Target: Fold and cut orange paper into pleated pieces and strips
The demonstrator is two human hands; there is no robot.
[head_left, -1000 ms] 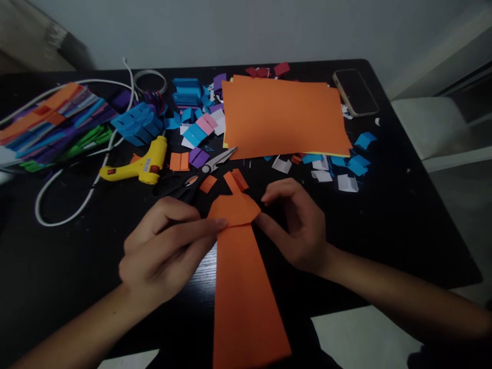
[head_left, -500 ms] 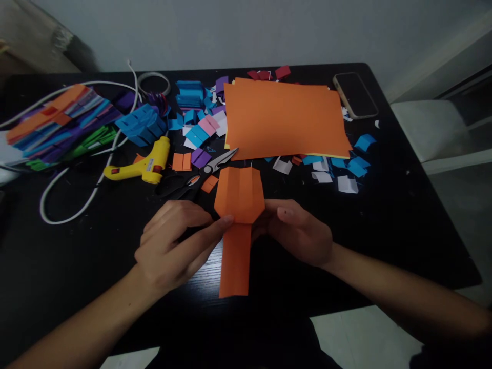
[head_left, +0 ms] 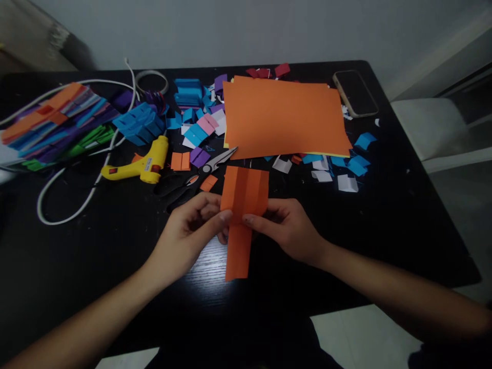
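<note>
Both my hands hold a folded orange paper strip (head_left: 243,205) above the black table (head_left: 77,256). My left hand (head_left: 190,233) pinches its left edge between thumb and fingers. My right hand (head_left: 286,228) pinches the right edge. The strip's upper part is wider and creased lengthwise; a narrow tail hangs down between my hands. Black-handled scissors (head_left: 192,182) lie just beyond my left hand.
A stack of orange sheets (head_left: 282,118) lies at the back centre. A yellow glue gun (head_left: 140,163) with a white cable (head_left: 65,205) sits at left, beside piles of coloured folded paper pieces (head_left: 57,123). A phone (head_left: 355,92) lies at the back right. Paper scraps (head_left: 346,169) are scattered around.
The long orange strip has been lifted off the table and turned; it now looks shorter, its top unfolded into a creased rectangle. Both hands have closed in on its sides.
</note>
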